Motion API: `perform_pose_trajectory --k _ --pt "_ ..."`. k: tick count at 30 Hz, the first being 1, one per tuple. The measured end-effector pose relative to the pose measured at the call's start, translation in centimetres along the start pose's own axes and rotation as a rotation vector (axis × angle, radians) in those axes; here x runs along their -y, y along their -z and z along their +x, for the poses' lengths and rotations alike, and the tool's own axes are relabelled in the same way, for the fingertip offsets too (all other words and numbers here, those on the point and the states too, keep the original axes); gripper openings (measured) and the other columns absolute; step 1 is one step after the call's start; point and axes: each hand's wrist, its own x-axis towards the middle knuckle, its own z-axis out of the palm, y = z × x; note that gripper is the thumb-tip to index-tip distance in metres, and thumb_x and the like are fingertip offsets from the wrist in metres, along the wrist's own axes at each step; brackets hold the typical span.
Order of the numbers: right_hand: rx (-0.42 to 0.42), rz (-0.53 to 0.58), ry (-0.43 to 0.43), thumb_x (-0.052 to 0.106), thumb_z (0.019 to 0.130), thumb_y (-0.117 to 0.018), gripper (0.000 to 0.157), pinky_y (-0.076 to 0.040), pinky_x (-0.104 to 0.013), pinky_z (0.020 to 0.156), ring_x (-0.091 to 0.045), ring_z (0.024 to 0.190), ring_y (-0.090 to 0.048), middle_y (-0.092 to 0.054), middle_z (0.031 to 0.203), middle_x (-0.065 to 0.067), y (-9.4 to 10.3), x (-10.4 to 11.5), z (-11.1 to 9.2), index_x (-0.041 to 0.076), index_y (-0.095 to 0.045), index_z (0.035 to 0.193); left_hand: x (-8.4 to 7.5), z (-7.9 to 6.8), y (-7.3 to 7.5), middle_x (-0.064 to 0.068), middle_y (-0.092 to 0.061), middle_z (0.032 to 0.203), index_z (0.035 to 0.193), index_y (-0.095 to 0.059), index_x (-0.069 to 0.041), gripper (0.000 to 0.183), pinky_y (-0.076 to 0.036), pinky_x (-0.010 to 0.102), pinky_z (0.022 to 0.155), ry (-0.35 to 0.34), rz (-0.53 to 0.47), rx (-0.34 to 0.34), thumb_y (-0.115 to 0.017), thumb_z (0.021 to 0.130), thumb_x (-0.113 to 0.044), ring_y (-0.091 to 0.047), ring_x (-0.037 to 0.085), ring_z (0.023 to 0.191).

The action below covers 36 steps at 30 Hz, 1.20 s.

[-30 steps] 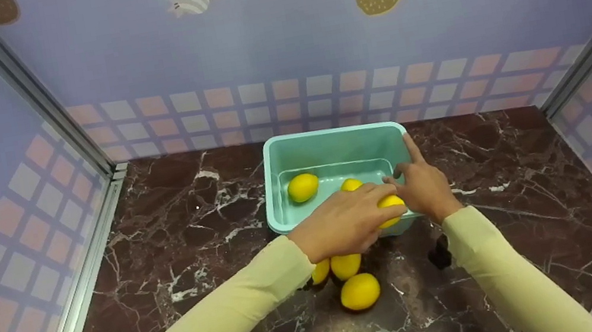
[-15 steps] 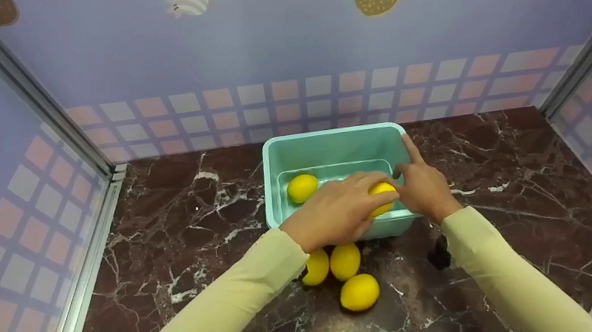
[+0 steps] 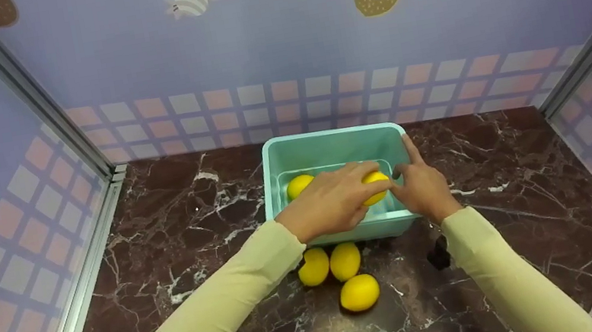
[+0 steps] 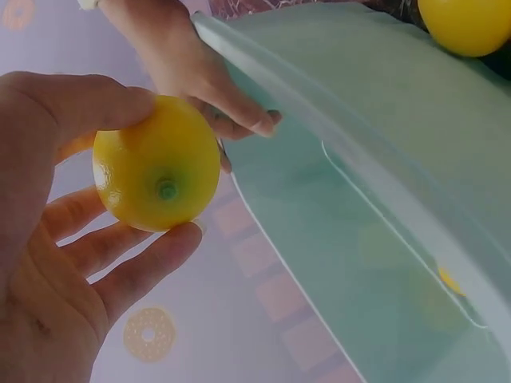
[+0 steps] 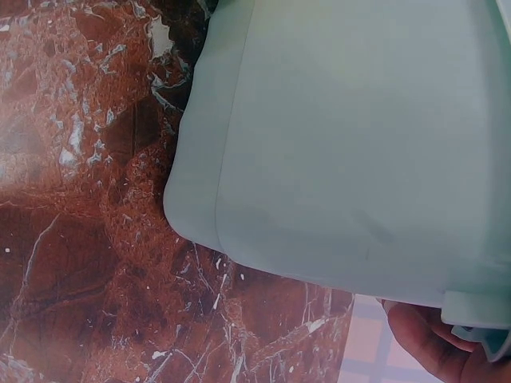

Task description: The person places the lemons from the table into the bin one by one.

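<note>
My left hand (image 3: 326, 202) holds a lemon (image 3: 375, 187) between thumb and fingers above the right part of a mint-green plastic bin (image 3: 326, 132). In the left wrist view, this lemon (image 4: 160, 171) shows one end with a greenish tip. At the bin's right rim, my right hand (image 3: 426, 187) grips the edge, its thumb over the inner side and its index finger stretched along the rim. Right-hand fingers (image 5: 427, 339) show under the rim in the right wrist view. Inside the bin lies another lemon (image 3: 298, 185), partly covered by my left hand.
Three lemons lie in front of the bin: a left one (image 3: 313, 267), a middle one (image 3: 345, 261) and a nearer one (image 3: 360, 293). The dark marble tabletop (image 3: 210, 300) meets purple panels (image 3: 279, 30) behind and at both sides.
My left hand has carried its lemon away from me and slightly left, farther over the bin. A second lemon inside the bin is now hidden behind that hand. My right hand stays put.
</note>
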Motion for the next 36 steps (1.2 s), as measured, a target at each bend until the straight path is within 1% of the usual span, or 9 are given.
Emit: perform_pose_trajectory --k 5,9,12,17,20,22,26,28,36 --pt "-0.001 0.002 -0.006 0.033 0.092 -0.056 0.033 -0.05 -0.051 0.071 -0.033 0.074 -0.064 -0.009 0.164 -0.01 0.0 0.0 0.1 0.003 -0.07 0.1 0.4 0.4 0.4 0.005 -0.05 0.135 0.128 -0.055 -0.024 0.036 -0.056 0.032 0.073 -0.002 0.024 -0.015 -0.057 0.093 -0.016 -0.055 0.02 0.114" --pt "0.006 0.006 -0.011 0.033 0.093 -0.055 0.033 -0.05 -0.05 0.07 -0.032 0.072 -0.063 -0.008 0.164 -0.01 0.0 -0.1 0.1 0.004 -0.07 0.1 0.7 0.8 0.6 0.005 -0.052 0.13 0.128 -0.055 -0.024 0.038 -0.055 0.03 0.066 -0.002 0.051 -0.021 -0.058 0.091 -0.015 -0.055 0.019 0.105" --pt "0.011 0.001 -0.017 0.037 0.093 -0.056 0.036 -0.05 -0.049 0.07 -0.031 0.072 -0.063 -0.007 0.164 -0.009 -0.1 0.0 0.1 0.004 -0.069 0.102 1.0 1.0 0.7 0.005 -0.051 0.127 0.128 -0.055 -0.024 0.039 -0.054 0.03 0.065 0.011 0.052 -0.01 -0.059 0.091 -0.014 -0.053 0.019 0.1" --pt "0.018 0.003 -0.019 0.04 0.094 -0.056 0.04 -0.05 -0.05 0.071 -0.032 0.075 -0.064 -0.006 0.164 -0.009 -0.1 0.0 0.2 0.003 -0.068 0.104 1.4 1.3 0.9 0.005 -0.051 0.13 0.129 -0.055 -0.024 0.038 -0.055 0.031 0.073 0.034 0.032 0.003 -0.057 0.092 -0.013 -0.053 0.019 0.105" --pt "0.023 -0.002 -0.014 0.041 0.094 -0.056 0.041 -0.05 -0.05 0.07 -0.033 0.075 -0.064 -0.006 0.164 -0.009 -0.1 0.1 0.1 0.004 -0.069 0.104 1.7 1.5 1.0 0.006 -0.051 0.13 0.13 -0.055 -0.024 0.04 -0.055 0.032 0.072 0.043 0.028 0.006 -0.055 0.093 -0.012 -0.053 0.02 0.105" --pt "0.023 -0.004 -0.012 0.041 0.094 -0.056 0.04 -0.05 -0.05 0.069 -0.033 0.074 -0.064 -0.005 0.164 -0.009 0.0 0.1 0.1 0.004 -0.069 0.104 1.9 1.7 1.0 0.006 -0.05 0.131 0.132 -0.054 -0.024 0.041 -0.055 0.033 0.072 0.056 0.026 0.02 -0.055 0.092 -0.012 -0.053 0.02 0.107" --pt "0.021 -0.004 -0.013 0.042 0.094 -0.056 0.041 -0.051 -0.05 0.07 -0.032 0.074 -0.064 -0.005 0.164 -0.009 -0.1 0.1 0.1 0.004 -0.069 0.104 2.2 2.0 1.0 0.007 -0.048 0.138 0.137 -0.051 -0.026 0.045 -0.056 0.035 0.078 0.094 0.019 0.066 -0.057 0.094 -0.016 -0.053 0.022 0.117" --pt "0.023 -0.003 -0.018 0.042 0.094 -0.056 0.041 -0.05 -0.051 0.071 -0.032 0.075 -0.064 -0.005 0.164 -0.009 -0.1 0.1 0.1 0.004 -0.069 0.105 2.4 2.1 1.0 0.007 -0.047 0.14 0.138 -0.05 -0.026 0.046 -0.056 0.036 0.082 0.108 0.012 0.077 -0.057 0.094 -0.017 -0.052 0.022 0.12" --pt "0.029 0.0 -0.029 0.043 0.094 -0.056 0.042 -0.051 -0.05 0.071 -0.031 0.076 -0.064 -0.004 0.164 -0.007 0.0 0.1 0.2 0.004 -0.069 0.106 3.1 2.4 0.5 0.007 -0.048 0.138 0.138 -0.051 -0.026 0.046 -0.055 0.036 0.086 0.153 0.001 0.103 -0.057 0.093 -0.015 -0.052 0.021 0.118"
